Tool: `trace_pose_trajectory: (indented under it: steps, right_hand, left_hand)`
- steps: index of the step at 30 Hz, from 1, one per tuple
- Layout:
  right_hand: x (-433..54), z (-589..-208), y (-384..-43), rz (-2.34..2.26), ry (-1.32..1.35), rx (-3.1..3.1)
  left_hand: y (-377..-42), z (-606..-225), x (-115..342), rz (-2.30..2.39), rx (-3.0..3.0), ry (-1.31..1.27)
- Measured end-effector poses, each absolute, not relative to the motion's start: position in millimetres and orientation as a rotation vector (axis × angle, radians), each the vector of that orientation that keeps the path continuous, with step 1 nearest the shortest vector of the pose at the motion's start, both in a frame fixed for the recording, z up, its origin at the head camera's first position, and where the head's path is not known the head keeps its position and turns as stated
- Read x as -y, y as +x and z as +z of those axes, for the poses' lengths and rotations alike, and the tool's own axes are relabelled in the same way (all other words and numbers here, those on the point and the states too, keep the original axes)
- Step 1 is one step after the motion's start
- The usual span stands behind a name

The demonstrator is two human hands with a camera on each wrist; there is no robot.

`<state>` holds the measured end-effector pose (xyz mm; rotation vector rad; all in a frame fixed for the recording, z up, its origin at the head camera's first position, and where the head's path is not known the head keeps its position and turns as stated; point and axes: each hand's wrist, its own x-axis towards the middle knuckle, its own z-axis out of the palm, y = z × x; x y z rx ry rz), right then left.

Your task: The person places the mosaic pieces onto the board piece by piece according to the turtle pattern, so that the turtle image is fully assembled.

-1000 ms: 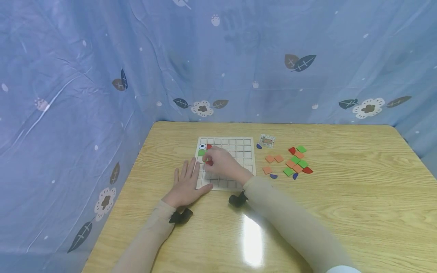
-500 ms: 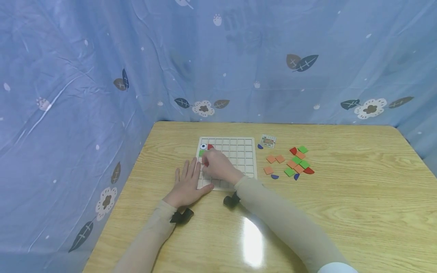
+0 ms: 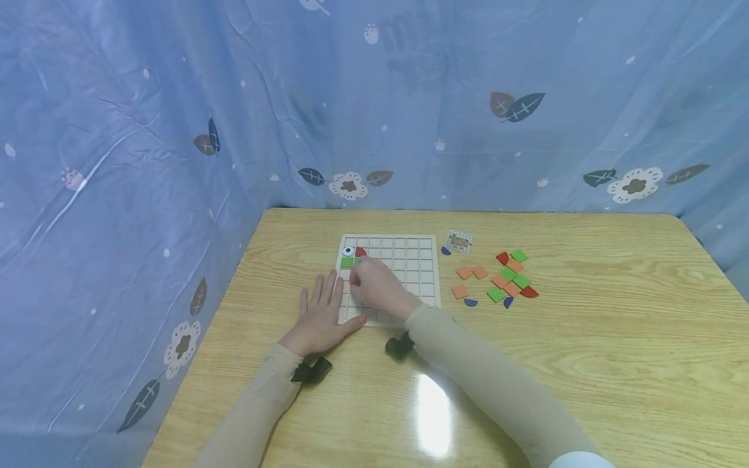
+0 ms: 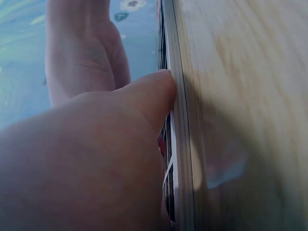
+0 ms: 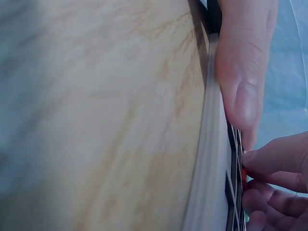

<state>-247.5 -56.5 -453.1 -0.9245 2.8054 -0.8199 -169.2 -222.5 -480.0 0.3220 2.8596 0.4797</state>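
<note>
A white gridded board lies on the table. My left hand rests flat at its left edge, fingers spread and thumb on the near rim. Over the board's left columns, my right hand has curled fingers low against the grid. In the right wrist view it pinches a small red piece, mostly covered by the fingers; its shape cannot be made out. Beyond the hand, in the far left cells, sit a white eye tile, a red rounded piece and a green square tile.
Right of the board lie several loose orange squares, green squares, red rounded pieces and blue half-round pieces. A printed card lies near the board's far right corner. Blue curtains hang behind the table.
My right hand has lowered onto the left columns, then shifted slightly right. The red piece seen in its fingers earlier is now hidden in the head view. My left hand stays put.
</note>
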Motion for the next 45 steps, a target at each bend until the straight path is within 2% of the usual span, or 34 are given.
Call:
trace_pose_trajectory:
  steps: [14, 28, 45]
  right_hand:
    - [42.0, -447.2, -245.1, -0.812, -0.95, -2.807]
    - [-5.9, -433.4, -225.0, -0.849, -0.754, -2.88]
    - [-59.8, -439.2, -210.6, -0.855, -1.003, -3.006]
  left_hand:
    - [-167.5, -481.9, 222.5, 0.562, -2.874, 0.334]
    - [-169.3, -479.9, 221.3, 0.496, -2.861, 0.3]
    - [-169.7, -480.2, 220.7, 0.495, -2.862, 0.295]
